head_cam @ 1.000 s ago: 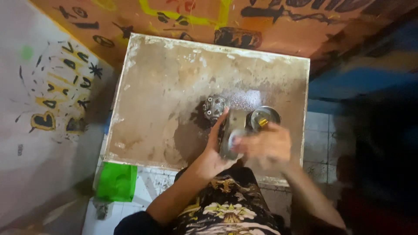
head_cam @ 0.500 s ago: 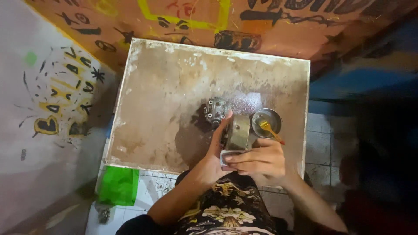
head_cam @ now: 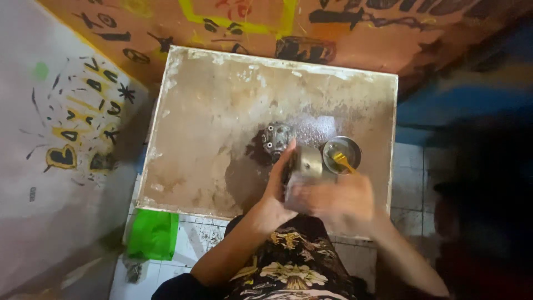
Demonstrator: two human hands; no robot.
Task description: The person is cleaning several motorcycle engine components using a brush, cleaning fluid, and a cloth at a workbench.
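A grey metal engine part stands at the near right of a worn brown board. My left hand grips its left side, fingers reaching up along it. My right hand is blurred, closed against the part's near lower side; what it holds is hidden. Just behind lies a dark round metal piece with several holes. To the right sits a small metal bowl with a yellow-handled brush in it.
A green bag lies on the tiled floor at the board's near left corner. Painted walls with black and yellow marks close in at the left and back. My patterned dark shirt fills the bottom middle.
The view has shifted slightly. My right hand has moved on the near side of the engine part and is now blurred; my left hand keeps its grip.
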